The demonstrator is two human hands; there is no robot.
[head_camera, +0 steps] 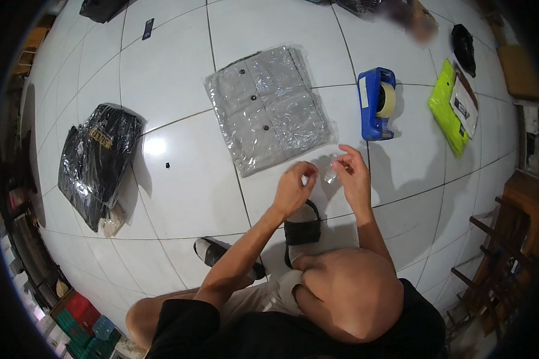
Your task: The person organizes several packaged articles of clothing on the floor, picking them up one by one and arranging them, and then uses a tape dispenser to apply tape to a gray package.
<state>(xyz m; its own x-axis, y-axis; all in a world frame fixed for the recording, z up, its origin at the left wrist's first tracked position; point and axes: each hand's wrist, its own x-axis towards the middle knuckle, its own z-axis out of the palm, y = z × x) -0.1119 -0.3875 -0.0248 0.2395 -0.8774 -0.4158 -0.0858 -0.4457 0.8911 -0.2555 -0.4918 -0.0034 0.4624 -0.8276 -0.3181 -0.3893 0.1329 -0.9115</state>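
Note:
A folded grey buttoned garment in a clear plastic bag (269,107) lies flat on the tiled floor before me. Just below its lower edge are both hands, apart from each other. My left hand (295,186) has thumb and forefinger curled together; whether anything thin is between them is unclear. At the fingers of my right hand (355,179) hangs a small crumpled piece of clear film (329,175), seemingly pinched there. A blue tape dispenser (371,105) with a roll of pale tape (387,101) lies to the right of the garment.
Black plastic-wrapped packages (101,157) lie at left, near a tiny black scrap (167,165). A dark tag (148,29) is farther up. At right are a yellow-green package (447,107) and a black pouch (463,49). Dark wooden furniture (498,251) borders the right side.

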